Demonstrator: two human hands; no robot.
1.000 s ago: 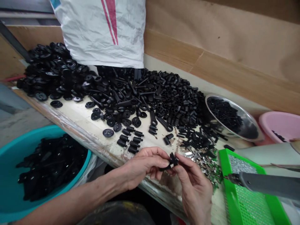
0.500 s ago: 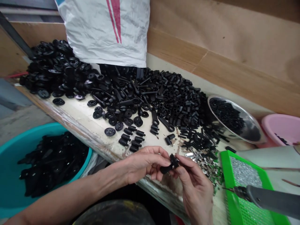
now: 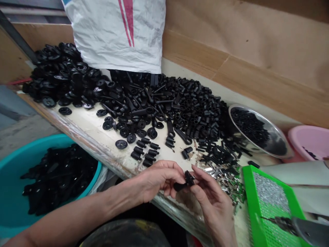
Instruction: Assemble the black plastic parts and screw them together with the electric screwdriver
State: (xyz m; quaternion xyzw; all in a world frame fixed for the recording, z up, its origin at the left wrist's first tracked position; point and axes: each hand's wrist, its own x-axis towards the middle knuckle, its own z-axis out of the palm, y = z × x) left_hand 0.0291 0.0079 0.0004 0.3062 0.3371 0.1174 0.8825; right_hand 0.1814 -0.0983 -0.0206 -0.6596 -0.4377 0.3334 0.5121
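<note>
From my screen, the left hand and right hand are curled nearly shut, pinching a small black plastic part between them for a steady hold, above the near edge of the workbench, beside loose metal clips.

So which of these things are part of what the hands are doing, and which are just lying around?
Part of it:
left hand
right hand
small black plastic part they hold
probably the silver metal bits beside them

Just nearby:
white woven sack
pink plastic basin
grey-handled tool
</note>
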